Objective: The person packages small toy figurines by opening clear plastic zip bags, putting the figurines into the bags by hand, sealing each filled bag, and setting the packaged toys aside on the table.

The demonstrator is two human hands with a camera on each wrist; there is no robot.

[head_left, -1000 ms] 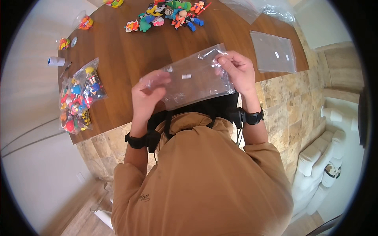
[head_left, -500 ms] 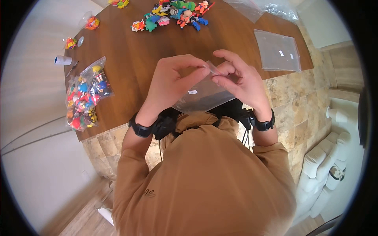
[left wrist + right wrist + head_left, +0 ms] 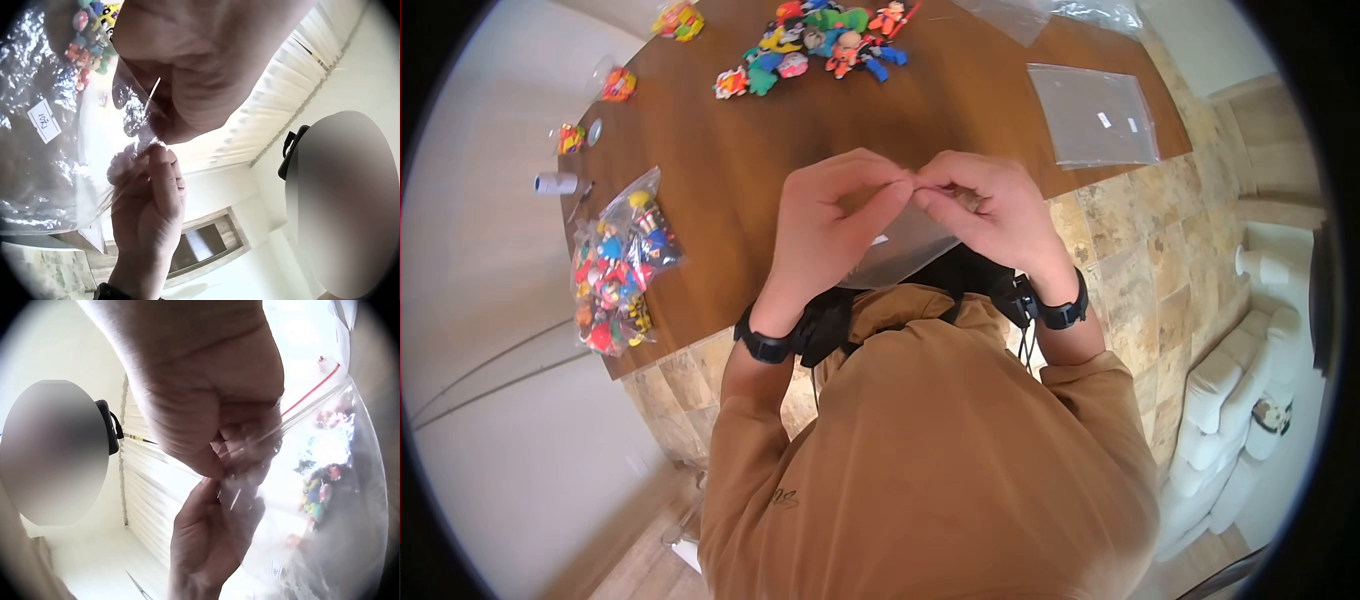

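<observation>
A clear zip bag [image 3: 915, 248] with a small white label hangs between my two hands at the table's near edge. At its upper edge, my left hand [image 3: 828, 225] pinches the plastic between thumb and fingers. Right beside it, my right hand [image 3: 1000, 218] pinches the same edge, so the fingertips of both hands meet. The left wrist view shows the crinkled bag [image 3: 37, 169] hanging from the fingers, its label facing that camera. A red zip strip [image 3: 312, 394] runs along the bag's edge in the right wrist view. Both hands hide much of that edge in the head view.
A pile of toy figures [image 3: 830, 45] lies at the table's far side. Bags filled with figures [image 3: 615, 275] lie at the left, near a white cylinder [image 3: 557, 184] and small tubs of colourful pieces [image 3: 617, 84]. Flat clear bags [image 3: 1090, 115] lie at the right.
My left hand has moved from the bag's left side to its upper edge and now pinches it. My right hand has shifted from the right edge to meet it, and the bag hangs lower.
</observation>
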